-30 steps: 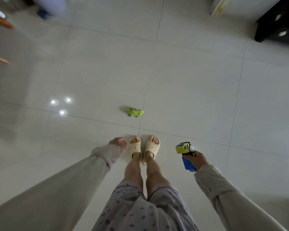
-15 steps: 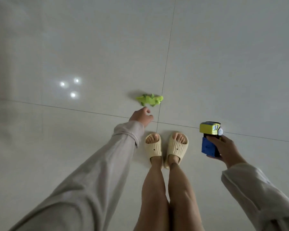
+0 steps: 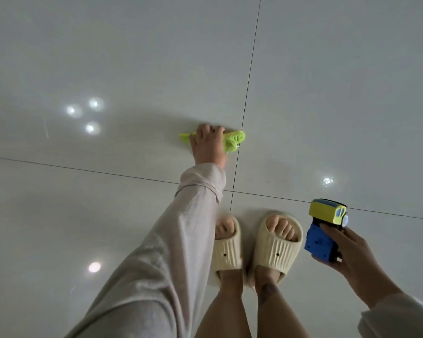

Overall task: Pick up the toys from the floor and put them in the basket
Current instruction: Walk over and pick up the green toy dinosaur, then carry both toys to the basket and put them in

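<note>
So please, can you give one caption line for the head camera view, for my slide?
Left hand closes on a green toy on the tiled floor; right hand holds a yellow-and-blue toy train.

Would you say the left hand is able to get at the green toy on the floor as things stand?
Yes, it seems so: the left hand is already on the green toy, its fingers curled over it, nothing between.

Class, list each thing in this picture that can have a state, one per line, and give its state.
left hand: closed over the green toy
green toy: on the floor, gripped, head and tail showing
right hand: holding the toy train
toy train: held off the floor
slippers: worn, side by side
floor: glossy, reflecting lights
</note>
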Motion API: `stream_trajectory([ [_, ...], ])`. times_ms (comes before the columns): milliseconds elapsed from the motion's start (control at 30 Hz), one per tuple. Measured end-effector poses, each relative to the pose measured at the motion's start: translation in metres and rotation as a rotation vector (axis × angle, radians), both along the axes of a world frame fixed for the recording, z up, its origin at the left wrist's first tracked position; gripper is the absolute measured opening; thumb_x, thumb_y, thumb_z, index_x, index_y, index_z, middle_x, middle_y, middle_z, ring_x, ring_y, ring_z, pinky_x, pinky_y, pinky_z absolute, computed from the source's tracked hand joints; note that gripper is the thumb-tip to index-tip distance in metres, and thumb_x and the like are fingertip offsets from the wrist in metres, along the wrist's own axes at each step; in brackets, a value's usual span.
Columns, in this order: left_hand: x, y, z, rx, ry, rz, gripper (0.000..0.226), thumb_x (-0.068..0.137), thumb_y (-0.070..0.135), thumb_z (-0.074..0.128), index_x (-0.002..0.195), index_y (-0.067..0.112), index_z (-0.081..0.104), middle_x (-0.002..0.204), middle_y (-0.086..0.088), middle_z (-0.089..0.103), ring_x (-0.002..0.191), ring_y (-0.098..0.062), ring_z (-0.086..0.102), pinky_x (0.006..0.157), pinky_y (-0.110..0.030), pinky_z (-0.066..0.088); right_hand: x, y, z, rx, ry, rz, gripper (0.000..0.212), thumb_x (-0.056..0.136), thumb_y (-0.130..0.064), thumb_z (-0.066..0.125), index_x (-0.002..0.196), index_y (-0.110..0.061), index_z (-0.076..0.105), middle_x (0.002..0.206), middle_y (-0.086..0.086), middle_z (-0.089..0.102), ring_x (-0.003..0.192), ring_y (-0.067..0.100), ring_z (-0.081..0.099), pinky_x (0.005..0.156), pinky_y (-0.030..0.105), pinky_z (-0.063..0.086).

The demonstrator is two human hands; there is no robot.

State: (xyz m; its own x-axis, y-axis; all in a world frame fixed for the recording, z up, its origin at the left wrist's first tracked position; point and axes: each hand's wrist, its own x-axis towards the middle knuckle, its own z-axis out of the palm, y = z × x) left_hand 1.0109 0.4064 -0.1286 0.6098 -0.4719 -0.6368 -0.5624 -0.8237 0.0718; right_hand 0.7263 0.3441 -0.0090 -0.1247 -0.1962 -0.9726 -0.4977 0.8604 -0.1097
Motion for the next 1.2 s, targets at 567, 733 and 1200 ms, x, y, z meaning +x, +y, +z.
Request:
stream_trajectory([
  [567, -0.067, 0.097, 0.37, 0.193, 0.582, 0.442, 0.055, 0.075, 0.031, 0.07, 0.123, 0.011, 0.052, 0.123, -0.015, 0.064, 0.115, -0.03, 0.059, 0.09, -0.03, 0.046, 0.026, 0.046, 0.271, 0.066, -0.054, 0.244, 0.01, 0.089, -0.014, 0.059, 0.082, -0.018, 0.054, 0.076, 0.009, 0.059, 0.062, 0.023, 0.058, 0.051, 0.03, 0.052],
  [733, -0.061, 0.123, 0.517, 0.131, 0.506, 0.559, 0.033, 0.078, 0.032, 0.067, 0.101, 0.016, 0.049, 0.12, -0.015, 0.064, 0.111, -0.03, 0.059, 0.079, -0.027, 0.041, 0.02, 0.049, 0.394, -0.025, -0.135, 0.422, 0.006, 0.089, -0.012, 0.06, 0.085, -0.014, 0.056, 0.071, 0.006, 0.059, 0.061, 0.02, 0.058, 0.049, 0.025, 0.048],
  [1200, -0.047, 0.208, 0.67, -0.014, 0.444, 0.649, 0.048, 0.076, 0.037, 0.07, 0.11, 0.008, 0.056, 0.12, -0.018, 0.063, 0.112, -0.032, 0.058, 0.095, -0.036, 0.044, -0.048, 0.037, 0.513, -0.213, -0.076, 0.42, 0.022, 0.088, -0.004, 0.06, 0.067, -0.009, 0.056, 0.061, 0.008, 0.055, 0.058, 0.023, 0.049, 0.059, 0.029, 0.038],
])
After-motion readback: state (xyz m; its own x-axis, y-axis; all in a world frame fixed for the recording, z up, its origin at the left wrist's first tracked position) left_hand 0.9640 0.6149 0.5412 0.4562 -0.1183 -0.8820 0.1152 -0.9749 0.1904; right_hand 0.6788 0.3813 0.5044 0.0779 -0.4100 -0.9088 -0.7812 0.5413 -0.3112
